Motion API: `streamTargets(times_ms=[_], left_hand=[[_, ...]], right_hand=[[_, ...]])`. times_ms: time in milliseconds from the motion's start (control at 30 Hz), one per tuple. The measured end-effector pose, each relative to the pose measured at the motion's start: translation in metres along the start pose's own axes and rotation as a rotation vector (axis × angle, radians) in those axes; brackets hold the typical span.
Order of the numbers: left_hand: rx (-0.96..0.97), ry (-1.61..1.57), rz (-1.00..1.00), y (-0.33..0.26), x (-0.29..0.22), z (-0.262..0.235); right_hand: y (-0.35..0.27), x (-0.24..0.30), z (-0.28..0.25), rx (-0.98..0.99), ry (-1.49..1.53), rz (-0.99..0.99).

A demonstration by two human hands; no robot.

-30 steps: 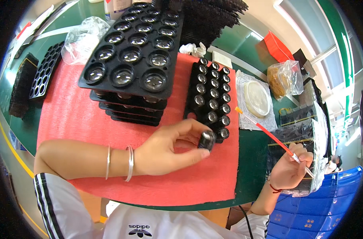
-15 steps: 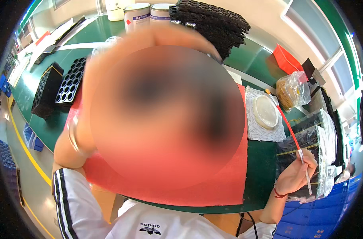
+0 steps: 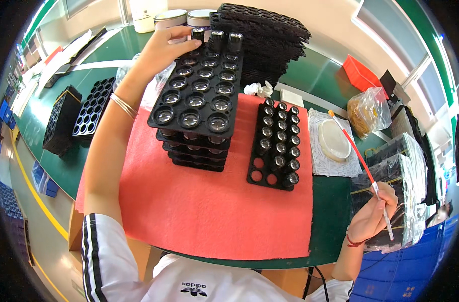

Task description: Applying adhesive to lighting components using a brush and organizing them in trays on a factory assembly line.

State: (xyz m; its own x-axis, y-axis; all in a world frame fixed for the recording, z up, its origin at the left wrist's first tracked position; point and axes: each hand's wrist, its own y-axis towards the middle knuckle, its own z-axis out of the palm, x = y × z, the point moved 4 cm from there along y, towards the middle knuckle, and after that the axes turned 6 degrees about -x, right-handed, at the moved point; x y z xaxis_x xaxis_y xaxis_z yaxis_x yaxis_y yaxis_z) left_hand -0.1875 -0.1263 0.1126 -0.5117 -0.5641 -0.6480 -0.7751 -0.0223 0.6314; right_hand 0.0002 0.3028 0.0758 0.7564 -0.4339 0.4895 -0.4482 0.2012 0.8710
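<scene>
My left hand [image 3: 168,49] reaches to the far end of a stack of black trays. Its thumb and fingers close around a small black lens barrel [image 3: 198,34] at the far left corner of the top tray [image 3: 187,124]. Two more barrels stand in that far row; round clear lenses fill the nearer holes. My right hand [image 3: 374,214], off to the right, grips a slim red paintbrush [image 3: 358,152] with its orange tip pointing up and away. Between the hands lies a second black tray [image 3: 253,160] with several upright lens barrels and a few vacant holes at its near end.
A red mat [image 3: 214,211] covers the green table. Beyond it stand a tall pile of black trays [image 3: 270,45] and two tins [image 3: 170,19]. At right are a round pale dish [image 3: 335,138], a bag of yellow bands [image 3: 369,111] and a red bin [image 3: 363,75]. More trays [image 3: 94,108] sit left.
My left hand, blurred and raised across the middle before, is now at the tray stack's far end. The trays have come into view. My right hand still holds the paintbrush, barely moved.
</scene>
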Motion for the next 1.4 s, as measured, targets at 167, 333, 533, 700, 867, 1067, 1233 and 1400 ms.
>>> streamTargets(times_ms=[167,333,533,700,867,1067,1233,1400], left_hand=[[0.049,-0.111,-0.123,0.002,0.006,0.005],[0.027,-0.052,-0.051,0.002,0.006,0.006],[0.058,-0.024,-0.090,0.003,0.008,0.007],[-0.014,-0.029,-0.095,0.002,0.008,0.007],[0.006,-0.013,-0.143,0.003,0.013,0.005],[-0.027,-0.243,-0.240,0.004,0.035,0.009],[0.058,-0.096,-0.186,-0.002,0.011,0.006],[0.073,-0.067,-0.146,-0.002,0.010,0.006]], right_hand=[[-0.001,-0.001,0.002,0.019,-0.016,0.002],[-0.001,-0.006,0.000,0.018,-0.023,0.007],[-0.002,-0.008,0.002,0.032,-0.023,0.013],[-0.003,-0.010,0.004,0.017,-0.014,0.024],[-0.004,-0.010,0.003,0.023,-0.022,0.034],[-0.005,-0.013,0.002,0.015,-0.036,0.038],[-0.005,-0.016,0.002,0.003,-0.044,0.038],[-0.005,-0.016,0.001,0.006,-0.034,0.055]])
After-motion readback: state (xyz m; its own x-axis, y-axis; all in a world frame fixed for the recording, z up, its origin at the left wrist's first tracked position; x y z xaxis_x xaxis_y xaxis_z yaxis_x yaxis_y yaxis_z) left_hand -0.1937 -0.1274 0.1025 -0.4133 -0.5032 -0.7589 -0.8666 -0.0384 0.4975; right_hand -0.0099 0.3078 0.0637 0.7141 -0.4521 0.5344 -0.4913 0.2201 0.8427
